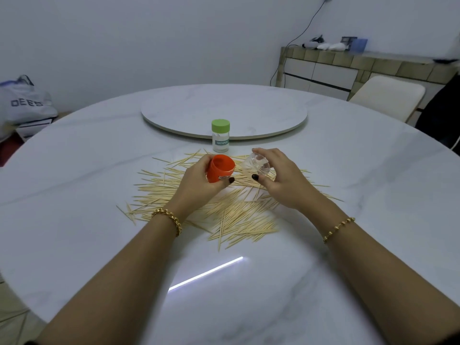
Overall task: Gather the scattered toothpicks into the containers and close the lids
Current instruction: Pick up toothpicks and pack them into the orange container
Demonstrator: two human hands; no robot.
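Toothpicks (239, 210) lie scattered mid-frame on the bench (361, 195), under your hands. Your left hand (199, 186) grips the orange lid (220, 170), and your right hand (283, 181) pinches the tilted clear jar (256, 166). The green-lidded toothpick jar (220, 135) stands upright just above.

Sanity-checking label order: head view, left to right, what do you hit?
White bag → left hand gripping orange lid → right hand holding clear container → chair. Left out for overlap: toothpicks, green-lidded jar.
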